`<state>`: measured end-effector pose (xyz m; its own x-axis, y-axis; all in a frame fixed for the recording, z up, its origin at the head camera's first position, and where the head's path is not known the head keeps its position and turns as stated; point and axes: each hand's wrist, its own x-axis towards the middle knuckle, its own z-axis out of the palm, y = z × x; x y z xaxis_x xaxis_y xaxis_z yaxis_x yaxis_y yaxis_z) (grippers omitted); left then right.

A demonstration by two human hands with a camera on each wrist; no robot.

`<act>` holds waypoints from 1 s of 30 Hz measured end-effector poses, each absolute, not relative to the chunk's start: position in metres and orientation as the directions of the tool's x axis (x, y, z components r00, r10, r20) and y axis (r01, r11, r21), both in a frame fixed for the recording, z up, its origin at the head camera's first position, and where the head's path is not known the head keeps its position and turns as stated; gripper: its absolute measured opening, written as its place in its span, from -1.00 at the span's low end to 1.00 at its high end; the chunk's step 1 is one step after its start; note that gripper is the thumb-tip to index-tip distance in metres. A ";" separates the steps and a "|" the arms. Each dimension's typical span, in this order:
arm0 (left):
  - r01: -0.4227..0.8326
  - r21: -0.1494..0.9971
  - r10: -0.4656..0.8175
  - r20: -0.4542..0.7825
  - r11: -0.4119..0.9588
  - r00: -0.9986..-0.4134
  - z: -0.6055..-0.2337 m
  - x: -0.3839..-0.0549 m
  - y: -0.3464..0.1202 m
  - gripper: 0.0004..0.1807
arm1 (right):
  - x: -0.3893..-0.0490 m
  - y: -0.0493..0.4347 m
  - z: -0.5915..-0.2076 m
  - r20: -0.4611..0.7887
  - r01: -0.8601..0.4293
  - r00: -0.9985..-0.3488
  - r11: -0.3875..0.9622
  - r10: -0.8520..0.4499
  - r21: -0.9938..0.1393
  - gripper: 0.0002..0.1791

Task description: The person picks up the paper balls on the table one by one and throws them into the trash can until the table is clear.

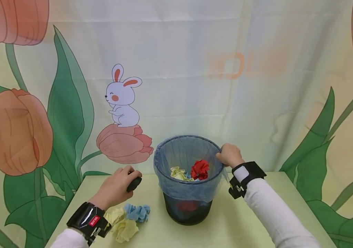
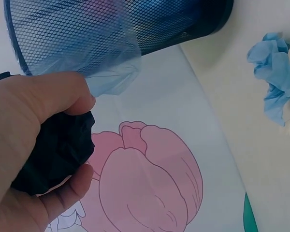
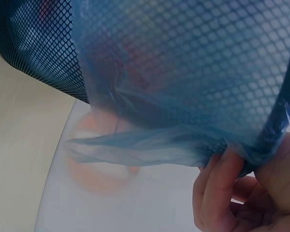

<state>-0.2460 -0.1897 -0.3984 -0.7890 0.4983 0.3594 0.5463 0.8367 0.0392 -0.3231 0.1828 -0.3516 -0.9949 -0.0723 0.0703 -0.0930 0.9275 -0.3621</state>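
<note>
My left hand [image 1: 117,186] holds a crumpled black paper ball [image 2: 60,152] between thumb and fingers, left of the wastebasket and above the table. On the right, my right hand [image 1: 230,155] grips the rim of the black mesh wastebasket [image 1: 187,210], pinching the blue plastic bag [image 3: 150,145] that lines it and folds over the rim. Inside the basket lie a red crumpled paper [image 1: 200,169], yellow crumpled paper [image 1: 180,173] and a bit of blue paper. The basket stands upright on the table.
Yellow crumpled paper [image 1: 125,230] and a blue crumpled paper [image 1: 137,212] lie on the pale green table [image 1: 241,224], beside my left wrist. Behind the table hangs a cloth backdrop [image 1: 179,86] printed with tulips and a rabbit.
</note>
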 end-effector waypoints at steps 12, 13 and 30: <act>0.579 0.003 0.529 0.404 0.815 -0.746 -0.378 -0.252 -0.184 -0.45 | -0.324 0.182 -0.351 0.074 -0.093 -0.995 0.930 -0.071 -0.355 -0.58; 0.581 -0.002 0.532 0.406 0.814 -0.743 -0.377 -0.252 -0.184 -0.45 | -0.324 0.182 -0.351 0.076 -0.093 -0.995 0.929 -0.071 -0.357 -0.58; 0.605 -0.021 0.556 0.421 0.796 -0.717 -0.351 -0.263 -0.172 -0.43 | -0.322 0.183 -0.351 0.085 -0.101 -0.994 0.928 -0.076 -0.358 -0.58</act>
<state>-0.2632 -0.1719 -0.3506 -0.7171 0.5558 0.4207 0.6048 0.7961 -0.0207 -0.3218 0.1828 -0.3509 -0.9935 -0.0755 0.0848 -0.1011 0.9283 -0.3578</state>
